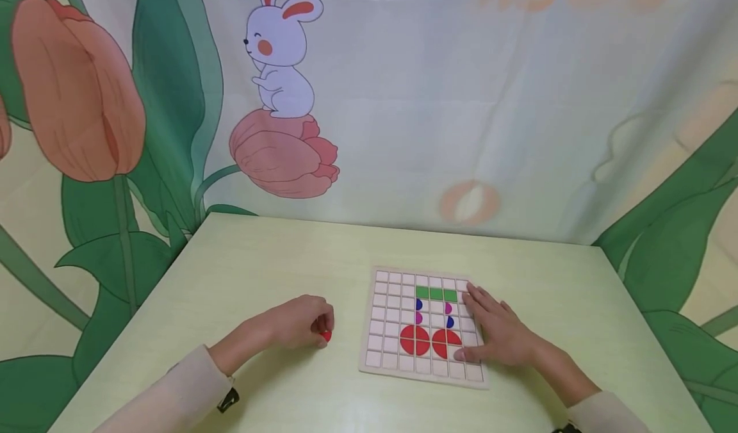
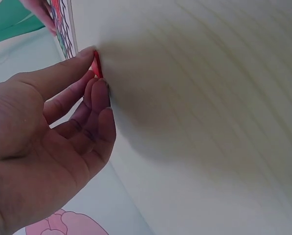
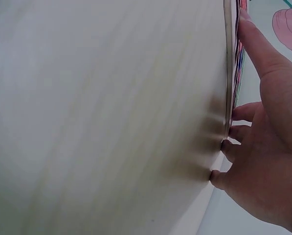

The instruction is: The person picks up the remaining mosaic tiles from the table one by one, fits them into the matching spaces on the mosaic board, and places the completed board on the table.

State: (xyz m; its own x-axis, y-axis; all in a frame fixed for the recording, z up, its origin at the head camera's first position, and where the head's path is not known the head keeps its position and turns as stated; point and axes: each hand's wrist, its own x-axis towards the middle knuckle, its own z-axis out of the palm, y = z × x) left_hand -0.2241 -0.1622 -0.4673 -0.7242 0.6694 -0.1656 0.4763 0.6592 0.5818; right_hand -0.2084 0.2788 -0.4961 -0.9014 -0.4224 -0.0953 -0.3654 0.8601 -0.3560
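Between thumb and fingertips my left hand [image 1: 302,321] pinches a small red tile [image 2: 97,64], close to the table and left of the board; fingers hide part of it. The square wooden grid board [image 1: 383,362] lies flat, with white cells and coloured pieces. My right hand [image 1: 501,330] rests along the board's right edge, fingers spread, thumb over the lower right cells. On the board are a green row [image 1: 436,293], small blue and pink half-rounds, a full red circle [image 1: 415,341] and a red circle [image 1: 446,343] whose lower right quarter is a white cell.
The pale yellow table [image 1: 277,253] extends around the board. Behind it hangs a cloth backdrop [image 1: 392,100] printed with a rabbit, tulips and leaves. A dark clip-like item [image 1: 228,400] shows at the left sleeve cuff.
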